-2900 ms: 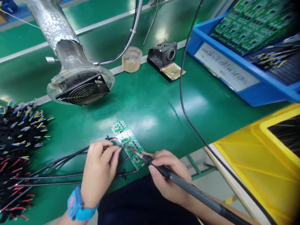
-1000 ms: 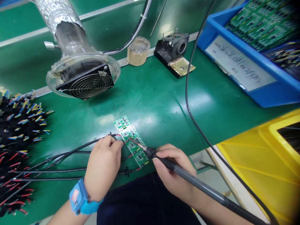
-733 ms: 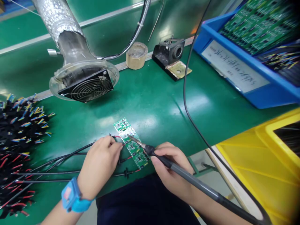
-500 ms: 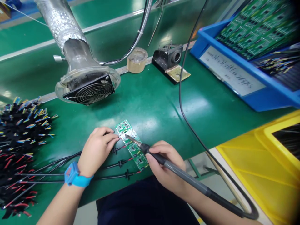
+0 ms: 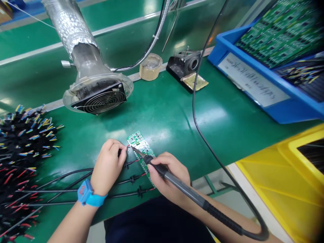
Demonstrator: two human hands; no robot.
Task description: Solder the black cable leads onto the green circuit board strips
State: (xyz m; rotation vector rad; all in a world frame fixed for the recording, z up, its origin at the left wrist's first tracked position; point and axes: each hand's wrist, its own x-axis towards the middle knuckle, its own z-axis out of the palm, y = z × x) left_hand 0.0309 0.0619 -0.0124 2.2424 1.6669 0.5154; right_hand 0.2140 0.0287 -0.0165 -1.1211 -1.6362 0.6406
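With my left hand [image 5: 107, 167] pinching the red wire [image 5: 128, 146] steady, I should touch the soldering iron [image 5: 177, 184], gripped in my right hand [image 5: 169, 173], only briefly to the circuit board [image 5: 143, 145] at lower centre.

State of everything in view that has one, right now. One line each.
Left hand: closed on red-ended wire
Right hand: closed on soldering iron
Soldering iron: tip at board's edge; heat can't be told
Circuit board: flat on bench
Wristband: worn, left wrist
Fan: tilted downward; running can't be told
Blue bin: open, boards and wires inside
Tape roll: on its side face
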